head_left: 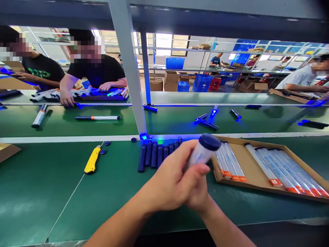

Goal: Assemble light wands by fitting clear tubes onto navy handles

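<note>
Both hands are wrapped round a clear plastic tube [202, 151] with a dark blue cap, tilted with its capped end up. My left hand [172, 178] lies across it from the left, and my right hand [199, 192] closes on it from beneath. Most of the tube's lower part is hidden by the hands. Just behind my left hand stands a row of dark blue cylinders [154, 156], partly covered. To the right, a shallow cardboard tray [250, 164] holds several clear tubes [280, 168] with orange ends and blue print.
A yellow utility knife [93, 160] lies left on the green table [51, 192], near small dark caps [103, 152]. A white post [128, 65] rises mid-view. Beyond a white rail [77, 139], lit cylinders [207, 124] lie on a green surface. Co-workers [97, 68] sit opposite.
</note>
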Motion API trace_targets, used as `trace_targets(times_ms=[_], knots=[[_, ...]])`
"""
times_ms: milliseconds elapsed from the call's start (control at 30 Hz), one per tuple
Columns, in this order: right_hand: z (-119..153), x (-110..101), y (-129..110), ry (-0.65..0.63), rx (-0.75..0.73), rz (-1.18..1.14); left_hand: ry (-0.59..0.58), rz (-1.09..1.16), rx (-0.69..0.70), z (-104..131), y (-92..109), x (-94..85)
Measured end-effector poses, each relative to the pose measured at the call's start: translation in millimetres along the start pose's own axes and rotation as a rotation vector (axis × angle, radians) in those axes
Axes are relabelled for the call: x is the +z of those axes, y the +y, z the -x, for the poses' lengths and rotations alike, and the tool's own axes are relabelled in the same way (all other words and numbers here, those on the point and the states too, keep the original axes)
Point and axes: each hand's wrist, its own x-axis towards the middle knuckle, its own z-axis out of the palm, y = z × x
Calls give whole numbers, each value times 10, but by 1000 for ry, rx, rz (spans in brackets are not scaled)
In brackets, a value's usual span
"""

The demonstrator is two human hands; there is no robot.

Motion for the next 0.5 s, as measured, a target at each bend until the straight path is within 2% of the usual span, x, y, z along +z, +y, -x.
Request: trace_targets(times_ms=[100,133,233,267,300,333,433,500], knots=[[-89,-128,48,-62,28,-195,60,117,-174,237,-323,47],[-125,-181,64,-61,46,-296,24,208,-270,318,-445,82],[-211,-313,92,-42,62,-528,-276,388,-670,494,-712,239],[-227,-337,94,-33,58,-561,-335,350,-783,520,-748,302],[-240,-349,95,-16,51,-575,-339,261,-853,529,-760,362],[-250,-351,95,8,44,-577,-290,129,-870,521,-754,414],[-296,-328,101,129,15,-566,-66,-300,-743,429,-717,504],[-354,-327,106,223,-17,-577,-30,-479,-692,331,-711,505]])
